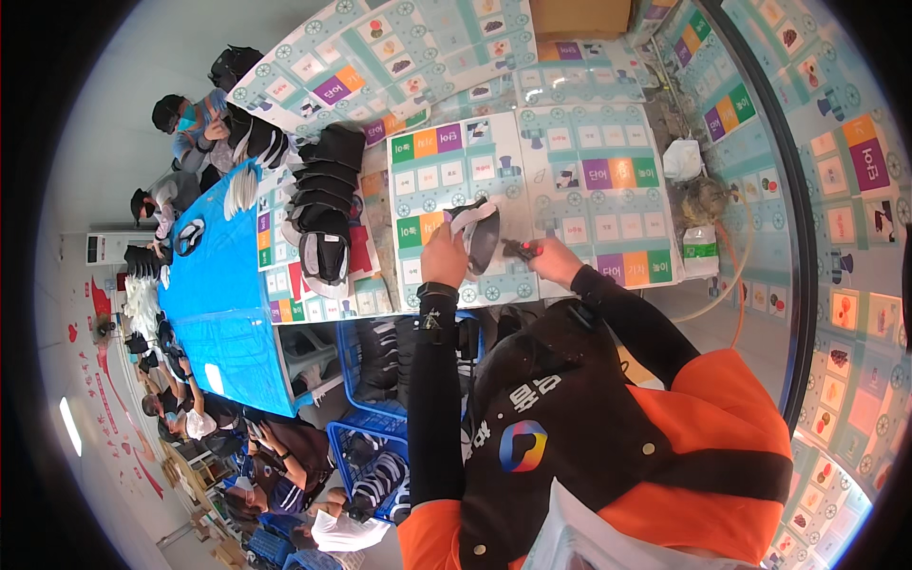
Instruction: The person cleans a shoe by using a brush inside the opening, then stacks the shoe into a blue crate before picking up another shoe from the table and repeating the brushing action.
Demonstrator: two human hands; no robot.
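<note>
My left hand (pixel 444 256) is closed on the near left edge of a curved black-and-grey piece (pixel 484 239) with a pale band along its top. The piece stands over the patterned table covering (pixel 541 204); its exact kind does not show. Just right of it, my right hand (pixel 556 263) grips a small black-and-red tool (pixel 521 250), whose dark tip points left at the piece. A narrow gap seems to lie between the two. To the left, a row of stacked black padded pieces (pixel 325 204) leans along the table.
A blue-covered table (pixel 228 285) extends to the left, with people beyond it. Blue crates (pixel 366 423) holding black-and-grey pieces stand below my table's front edge. At the right edge are a white-and-green packet (pixel 700 252) and a pale hose (pixel 736 285). A cardboard box (pixel 581 17) is at the back.
</note>
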